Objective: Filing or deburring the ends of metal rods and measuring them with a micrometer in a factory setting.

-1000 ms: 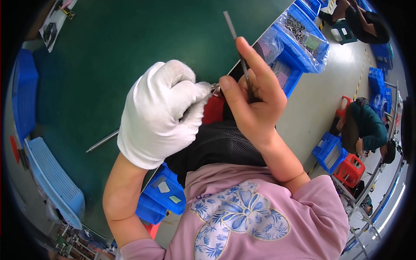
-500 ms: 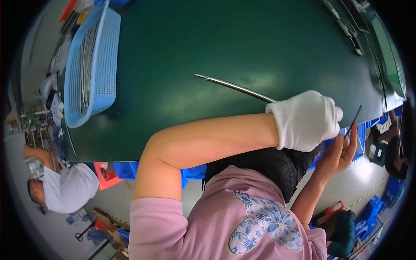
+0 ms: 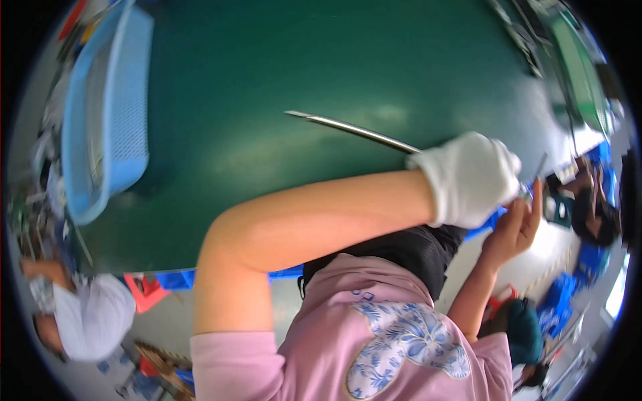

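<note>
My left hand (image 3: pixel 473 179), in a white glove, is closed around a long, slim silver metal rod (image 3: pixel 364 133). The rod sticks out to the left over the green table, and its far end narrows to a flattened tip. The glove hides the rod's other end. Just beyond the glove, my bare right hand (image 3: pixel 513 232) has its fingers closed on a thin, dark metal strip (image 3: pixel 542 162) that points up. One finger lies stretched along it. Blur and the glove hide where the strip meets the rod, if it does.
A light-blue perforated basket (image 3: pixel 131 100) with several thin rods stands on the green table (image 3: pixel 221 60) at left. Long tools (image 3: pixel 521 41) and a green tray (image 3: pixel 580 73) lie far right. A person in white (image 3: pixel 97 317) sits left, near a red stool (image 3: pixel 148 293).
The whole view has turned and shifted a little, and the basket now sits farther left. Both hands keep their hold, with the rod and strip in nearly the same places.
</note>
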Demonstrator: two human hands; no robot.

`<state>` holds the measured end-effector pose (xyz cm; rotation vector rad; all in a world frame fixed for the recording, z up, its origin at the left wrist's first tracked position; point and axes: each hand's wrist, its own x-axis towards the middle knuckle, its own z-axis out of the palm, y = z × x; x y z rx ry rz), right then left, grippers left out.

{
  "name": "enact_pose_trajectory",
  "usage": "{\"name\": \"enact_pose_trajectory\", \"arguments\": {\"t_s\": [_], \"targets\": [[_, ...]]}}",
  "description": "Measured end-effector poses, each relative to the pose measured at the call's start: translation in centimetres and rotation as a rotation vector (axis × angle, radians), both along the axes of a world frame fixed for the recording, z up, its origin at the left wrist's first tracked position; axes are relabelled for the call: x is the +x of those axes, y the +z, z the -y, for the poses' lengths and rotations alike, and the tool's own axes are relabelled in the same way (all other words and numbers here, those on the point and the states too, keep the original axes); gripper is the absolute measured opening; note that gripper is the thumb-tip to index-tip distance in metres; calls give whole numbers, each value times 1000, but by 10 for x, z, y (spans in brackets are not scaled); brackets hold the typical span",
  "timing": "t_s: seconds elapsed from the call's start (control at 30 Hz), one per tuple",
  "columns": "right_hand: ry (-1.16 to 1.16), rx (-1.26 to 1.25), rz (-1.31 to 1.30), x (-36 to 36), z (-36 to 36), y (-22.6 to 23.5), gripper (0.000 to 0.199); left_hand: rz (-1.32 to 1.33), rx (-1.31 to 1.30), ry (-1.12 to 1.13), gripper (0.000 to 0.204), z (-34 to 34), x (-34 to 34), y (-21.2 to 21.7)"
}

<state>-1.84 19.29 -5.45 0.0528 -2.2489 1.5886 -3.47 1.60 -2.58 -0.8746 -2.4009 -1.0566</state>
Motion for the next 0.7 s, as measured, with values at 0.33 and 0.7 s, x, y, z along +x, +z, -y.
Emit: {"name": "enact_pose_trajectory", "arguments": {"t_s": [0.33,0.7], "targets": [[214,-114,162,44,-8,25,26,125,-3,-162,17,34,-4,4],[423,-311,491,74,17,10,12,170,-36,-136,20,30,2,11]]}}
